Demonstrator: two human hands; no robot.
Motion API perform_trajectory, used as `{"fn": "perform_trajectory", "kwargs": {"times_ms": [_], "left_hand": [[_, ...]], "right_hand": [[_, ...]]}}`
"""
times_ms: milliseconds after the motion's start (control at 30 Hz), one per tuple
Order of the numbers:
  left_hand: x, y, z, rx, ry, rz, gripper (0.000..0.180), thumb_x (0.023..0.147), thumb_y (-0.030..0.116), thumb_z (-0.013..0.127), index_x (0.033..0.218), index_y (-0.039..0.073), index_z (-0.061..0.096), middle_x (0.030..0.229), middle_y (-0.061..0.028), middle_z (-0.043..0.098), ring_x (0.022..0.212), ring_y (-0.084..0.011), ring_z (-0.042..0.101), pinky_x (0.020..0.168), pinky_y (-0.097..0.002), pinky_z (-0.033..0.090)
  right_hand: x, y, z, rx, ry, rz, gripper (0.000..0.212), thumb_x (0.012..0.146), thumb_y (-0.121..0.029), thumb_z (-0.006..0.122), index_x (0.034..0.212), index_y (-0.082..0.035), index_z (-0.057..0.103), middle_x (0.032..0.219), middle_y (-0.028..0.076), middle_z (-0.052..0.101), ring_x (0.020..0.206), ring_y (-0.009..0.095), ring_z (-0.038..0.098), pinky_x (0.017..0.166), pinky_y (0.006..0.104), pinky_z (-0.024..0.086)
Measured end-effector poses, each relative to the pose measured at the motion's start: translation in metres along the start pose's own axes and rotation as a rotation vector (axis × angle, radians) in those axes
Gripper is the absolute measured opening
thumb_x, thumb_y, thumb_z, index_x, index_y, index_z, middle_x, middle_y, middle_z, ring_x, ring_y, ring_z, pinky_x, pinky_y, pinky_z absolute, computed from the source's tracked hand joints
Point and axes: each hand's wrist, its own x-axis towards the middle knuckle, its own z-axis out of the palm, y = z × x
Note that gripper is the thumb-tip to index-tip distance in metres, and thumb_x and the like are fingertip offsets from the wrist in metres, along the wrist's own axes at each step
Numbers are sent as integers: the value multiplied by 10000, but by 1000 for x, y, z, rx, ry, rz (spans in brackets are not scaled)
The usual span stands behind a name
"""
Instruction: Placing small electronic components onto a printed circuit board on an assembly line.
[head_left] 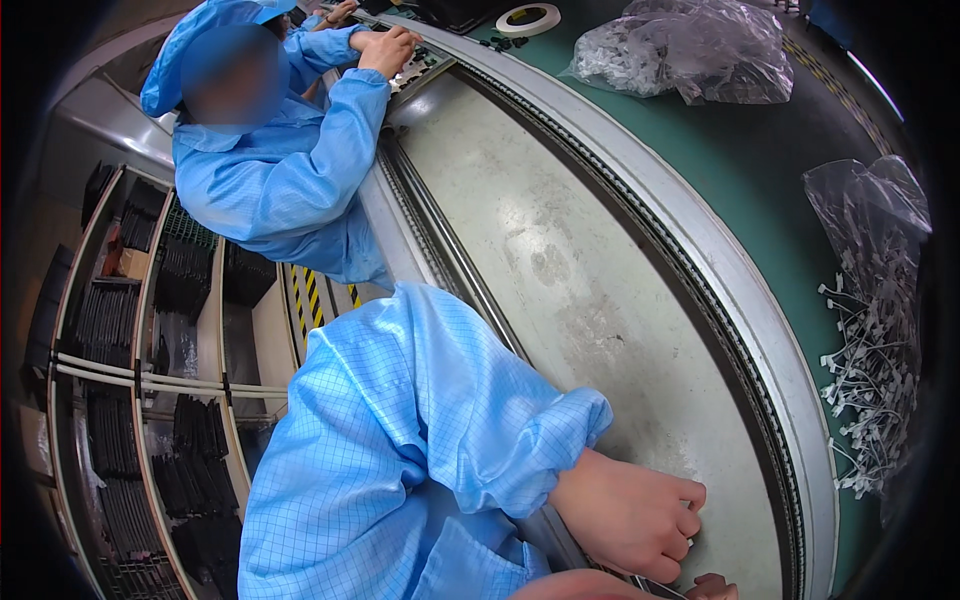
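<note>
My left hand (630, 515) reaches in from a blue gridded sleeve (430, 400) and is held low over the conveyor's near end. Its fingers are curled closed, and a tiny white bit shows by the fingertips; what they grip is mostly hidden. At the lower edge only part of my right hand (712, 588) shows, close by, with its fingers bent in. Between the two hands runs a thin dark edge of something (650, 584), cut off by the frame. Beneath them lies the worn grey conveyor bed (560, 270).
A chain-edged metal rail (700, 230) borders the conveyor. Beyond it, a green bench (700, 150) carries a bag of white parts (680, 50), a bag of white-ended cables (870, 350) and a tape roll (528, 20). A co-worker in blue (270, 180) works at left, near racks of black trays (110, 320).
</note>
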Motion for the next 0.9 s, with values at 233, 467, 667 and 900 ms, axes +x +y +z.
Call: {"fn": "perform_trajectory", "kwargs": {"times_ms": [233,467,667,900], "left_hand": [[-2,-1,1,2,-19,-2,190,851,281,661,819,98,623,737,-18,617,782,-261,621,836,-449,435],[-2,0,-2,20,-66,5,218,821,304,702,847,100,630,762,-16,632,816,-257,632,858,-453,436],[-1,-1,-3,21,-78,9,208,823,292,707,857,100,635,775,-16,641,834,-257,637,868,-454,434],[-1,-1,-2,6,-65,6,185,833,278,694,852,102,639,772,-18,645,826,-257,638,867,-452,435]], "right_hand": [[1,-1,-1,71,-40,13,227,1003,-24,556,881,-89,375,807,18,417,663,90,351,607,257,375],[0,-5,-7,67,-95,56,243,1020,-59,583,892,-89,378,855,30,431,710,98,375,690,291,424],[4,-8,-5,-10,-103,-3,218,1073,-114,531,905,-86,395,870,41,471,733,99,403,717,314,444],[-2,-2,-2,1,-45,30,216,1089,-125,509,901,-77,415,885,50,508,721,92,423,702,309,460]]}}
